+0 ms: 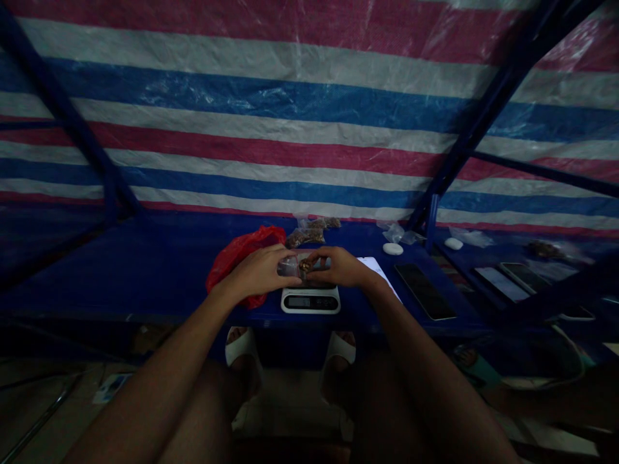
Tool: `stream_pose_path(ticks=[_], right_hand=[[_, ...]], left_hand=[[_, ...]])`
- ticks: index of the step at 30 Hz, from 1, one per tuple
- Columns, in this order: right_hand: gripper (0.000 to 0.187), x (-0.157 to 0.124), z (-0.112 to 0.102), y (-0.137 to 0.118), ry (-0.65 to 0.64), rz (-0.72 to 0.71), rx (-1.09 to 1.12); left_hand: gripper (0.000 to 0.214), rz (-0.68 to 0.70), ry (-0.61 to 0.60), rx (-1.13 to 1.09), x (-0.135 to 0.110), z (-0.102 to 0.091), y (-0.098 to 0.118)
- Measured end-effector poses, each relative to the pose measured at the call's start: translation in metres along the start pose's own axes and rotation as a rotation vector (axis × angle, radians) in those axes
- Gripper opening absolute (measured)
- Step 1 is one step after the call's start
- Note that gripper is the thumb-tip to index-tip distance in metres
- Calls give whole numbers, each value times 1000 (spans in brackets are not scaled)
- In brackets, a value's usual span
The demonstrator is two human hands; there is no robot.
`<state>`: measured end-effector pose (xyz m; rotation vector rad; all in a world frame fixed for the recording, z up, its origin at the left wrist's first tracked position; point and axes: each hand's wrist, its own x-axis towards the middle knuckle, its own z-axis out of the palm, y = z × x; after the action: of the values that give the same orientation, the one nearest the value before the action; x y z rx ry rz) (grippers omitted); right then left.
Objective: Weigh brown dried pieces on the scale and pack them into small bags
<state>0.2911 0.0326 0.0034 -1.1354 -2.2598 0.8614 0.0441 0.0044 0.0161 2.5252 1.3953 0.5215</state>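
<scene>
A small clear plastic bag [289, 266] is between the thumb and fingers of my left hand [264, 269], just over the scale's plate. Small brown dried-looking pieces [305, 265] show at the bag's right end. My right hand [333, 267] has its fingers bent and closed around these pieces; their exact kind is too small to tell. Below both hands stands a white digital kitchen scale [311, 309], its dark display facing me and its plate partly covered by the hands. Beside my left hand lies a crumpled red plastic bag [225, 264].
Clear bags of brown pieces [309, 235] lie behind the scale on the blue table [145, 270]. To the right are a white sheet [380, 270], a dark phone [424, 291] and a white oval case [393, 248]. Blue metal posts [430, 216] stand before a striped tarp [290, 116].
</scene>
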Motion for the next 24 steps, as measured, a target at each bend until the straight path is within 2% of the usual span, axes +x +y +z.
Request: stream_pose_path(ticks=[8,13,17,24], right_hand=[[28,-1,0,-8,7,-89,-36],[38,-1,0,-17,-13,-170,-101],[36,1,2,-18,-23,-217,-103],[40,1,5,-13,47,-170,-75]], left_hand=[[69,25,-29,103,2,3,7],[56,-2,-23,62,2,4,10],[51,-24,-4,-16,2,6,7],[59,-20,33,-115,2,13,-3]])
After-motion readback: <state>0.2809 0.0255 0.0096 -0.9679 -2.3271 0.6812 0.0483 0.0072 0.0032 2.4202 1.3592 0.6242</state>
